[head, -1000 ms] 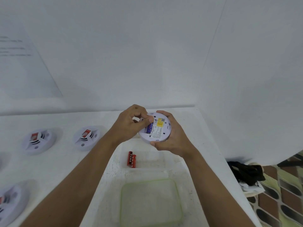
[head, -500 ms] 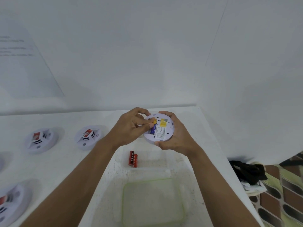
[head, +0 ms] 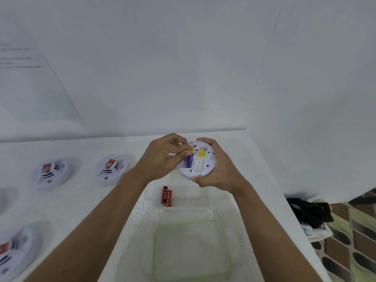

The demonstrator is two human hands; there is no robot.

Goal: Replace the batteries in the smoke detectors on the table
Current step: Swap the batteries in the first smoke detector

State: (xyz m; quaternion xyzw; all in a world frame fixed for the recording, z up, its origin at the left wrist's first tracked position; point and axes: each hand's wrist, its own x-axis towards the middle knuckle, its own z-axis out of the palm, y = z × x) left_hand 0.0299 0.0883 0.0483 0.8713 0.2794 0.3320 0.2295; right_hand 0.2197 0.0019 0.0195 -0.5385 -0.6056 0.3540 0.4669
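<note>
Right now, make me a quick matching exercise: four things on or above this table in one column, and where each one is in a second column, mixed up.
Column one:
1. blue battery
2. two red batteries
3. held smoke detector
4. green-rimmed lid

Column two:
A. lying side by side in the clear container on the table
B. flat on the table, nearest the camera
C. gripped in the right hand, back side up
D. sitting in the detector's battery slot, under the left hand's fingers

Pairs: 1-D, 2-A, 3-C, 4-B
</note>
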